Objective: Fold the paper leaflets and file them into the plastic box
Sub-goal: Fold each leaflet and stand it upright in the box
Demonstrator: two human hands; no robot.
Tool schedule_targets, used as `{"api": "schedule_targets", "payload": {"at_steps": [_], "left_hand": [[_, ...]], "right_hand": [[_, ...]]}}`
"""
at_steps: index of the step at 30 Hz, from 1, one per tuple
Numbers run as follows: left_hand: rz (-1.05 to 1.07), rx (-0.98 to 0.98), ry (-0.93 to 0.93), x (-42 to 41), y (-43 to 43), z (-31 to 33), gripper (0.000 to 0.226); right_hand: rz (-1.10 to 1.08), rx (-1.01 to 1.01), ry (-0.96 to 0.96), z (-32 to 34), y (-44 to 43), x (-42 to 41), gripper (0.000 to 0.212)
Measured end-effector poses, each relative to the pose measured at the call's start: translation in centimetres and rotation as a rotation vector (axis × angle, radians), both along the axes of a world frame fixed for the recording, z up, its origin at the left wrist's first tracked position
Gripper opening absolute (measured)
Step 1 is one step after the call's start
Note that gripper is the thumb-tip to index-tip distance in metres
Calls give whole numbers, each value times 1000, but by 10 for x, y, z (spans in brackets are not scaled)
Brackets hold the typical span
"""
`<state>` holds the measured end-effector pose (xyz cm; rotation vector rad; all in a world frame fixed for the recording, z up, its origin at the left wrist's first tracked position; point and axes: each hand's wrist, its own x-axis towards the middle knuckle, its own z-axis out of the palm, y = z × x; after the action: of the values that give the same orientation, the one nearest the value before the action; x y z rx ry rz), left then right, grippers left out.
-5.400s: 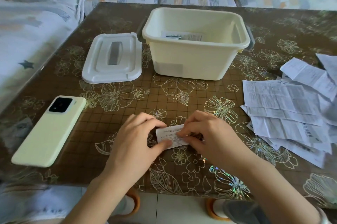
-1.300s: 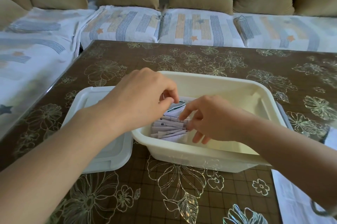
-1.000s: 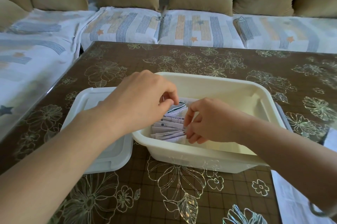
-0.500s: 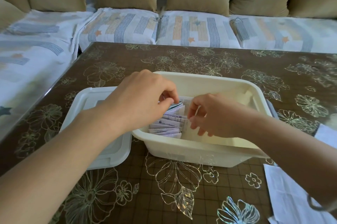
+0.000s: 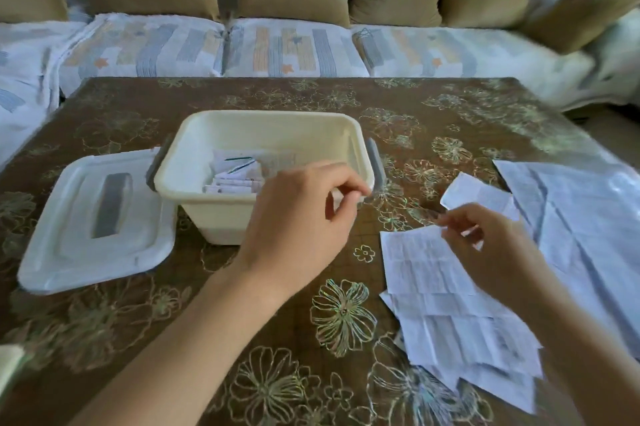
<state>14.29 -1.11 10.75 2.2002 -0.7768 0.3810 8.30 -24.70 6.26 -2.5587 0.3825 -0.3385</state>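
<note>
- The folded leaflets (image 5: 239, 179) lie stacked inside the cream plastic box (image 5: 214, 217), toward its left side.
- The right hand (image 5: 495, 252) pinches the far corner of the top leaflet (image 5: 415, 259) between thumb and forefinger, on the flat pile (image 5: 467, 339) right of the box.
- The left hand (image 5: 298, 228) hovers at the box's near right corner, fingers curled, thumb tip meeting forefinger, nothing visible between them.
- The lid (image 5: 69, 235) lies on the table (image 5: 433, 114), just left of the box.

One box (image 5: 221, 217), one lid (image 5: 69, 235), two hands (image 5: 301, 217) (image 5: 491, 252), many leaflets (image 5: 426, 266).
</note>
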Motion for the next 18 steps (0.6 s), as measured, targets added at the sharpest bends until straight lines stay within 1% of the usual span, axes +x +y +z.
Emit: {"api": "schedule_targets", "payload": {"at_steps": [1, 3, 4, 7, 8, 9, 12, 15, 17, 18], "left_hand": [[-8, 6, 8, -11, -4, -6, 11], [-17, 38, 53, -29, -9, -20, 12], [-15, 52, 76, -36, -9, -27, 13], [22, 102, 136, -46, -2, -46, 16], [43, 119, 152, -49, 2, -51, 16], [63, 131, 170, -52, 6, -55, 16], [79, 139, 233, -64, 15, -67, 16], [85, 118, 304, -79, 23, -76, 16], [105, 85, 337, -88, 29, -82, 16], [116, 65, 358, -90, 33, -85, 17]], "right_hand": [[-7, -46, 35, -8, -11, -9, 24], [15, -137, 72, -18, -22, -21, 17], [53, -192, 103, -21, -24, -26, 20], [230, -289, 278, -29, -17, -32, 54], [268, -322, 301, -30, -11, -36, 60], [289, -340, 275, -34, -6, -38, 60], [281, -372, 120, -40, 7, -50, 45], [281, -332, -29, -49, 16, -62, 40], [290, -301, -79, -53, 24, -68, 30], [283, -285, -88, -54, 30, -70, 21]]}}
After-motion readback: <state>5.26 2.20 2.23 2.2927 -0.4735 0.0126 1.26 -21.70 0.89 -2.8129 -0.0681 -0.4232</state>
